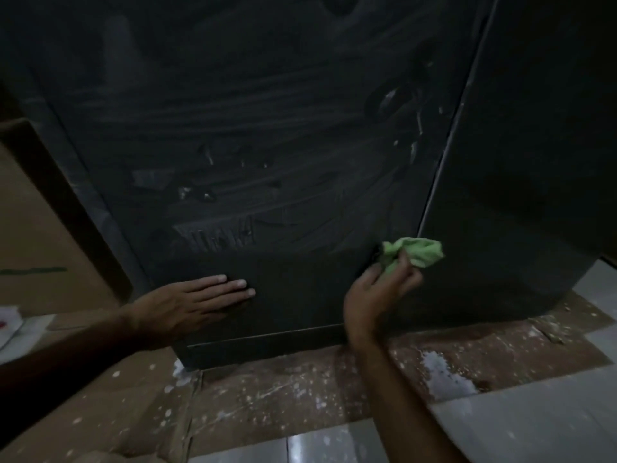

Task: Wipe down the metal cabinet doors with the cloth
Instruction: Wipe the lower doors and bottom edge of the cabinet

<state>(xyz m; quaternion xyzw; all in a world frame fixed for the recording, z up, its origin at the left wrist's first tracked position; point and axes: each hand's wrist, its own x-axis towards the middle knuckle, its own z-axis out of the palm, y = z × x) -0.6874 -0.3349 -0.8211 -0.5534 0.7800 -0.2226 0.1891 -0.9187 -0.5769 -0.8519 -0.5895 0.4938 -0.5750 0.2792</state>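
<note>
1. Left hand (200, 297): fingers straight, flat against lower cabinet door (253, 155).
2. Right hand (379, 292): clutching bunched green cloth (415, 250) at door's right edge.
3. Risk: small wad likely skipping dusty streaks.

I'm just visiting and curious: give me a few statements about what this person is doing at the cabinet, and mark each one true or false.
1. The right hand grips a bunched green cloth. True.
2. The left hand holds a spray bottle. False: it lies flat, fingers straight, on the left cabinet door.
3. The cloth is near the seam between the two doors. True.
4. The left door looks spotless. False: pale smears and streaks cover it.
5. The cabinet stands on speckled cardboard laid on the floor. True.
</note>
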